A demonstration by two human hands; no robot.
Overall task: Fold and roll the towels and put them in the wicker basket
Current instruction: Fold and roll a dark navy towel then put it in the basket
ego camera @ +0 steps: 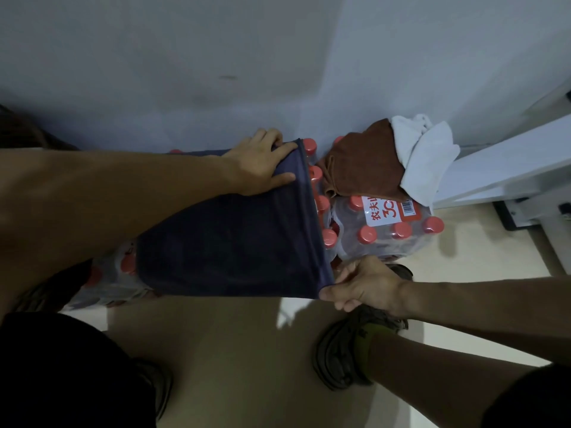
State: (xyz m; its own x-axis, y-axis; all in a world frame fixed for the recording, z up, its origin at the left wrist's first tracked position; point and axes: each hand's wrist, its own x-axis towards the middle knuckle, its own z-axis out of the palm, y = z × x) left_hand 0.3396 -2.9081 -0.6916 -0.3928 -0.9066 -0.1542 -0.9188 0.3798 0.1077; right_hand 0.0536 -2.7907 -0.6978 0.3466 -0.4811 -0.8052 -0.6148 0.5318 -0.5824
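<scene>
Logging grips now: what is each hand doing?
Left hand: grips the navy towel's far corner.
Right hand: pinches the towel's near corner.

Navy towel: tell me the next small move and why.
Probably bring the near corner over to the far one to fold it in half. The navy towel lies spread over the packs of red-capped bottles; the left hand holds its far corner, the right hand pinches the near one. The brown towel and white towel wait unfolded.
</scene>
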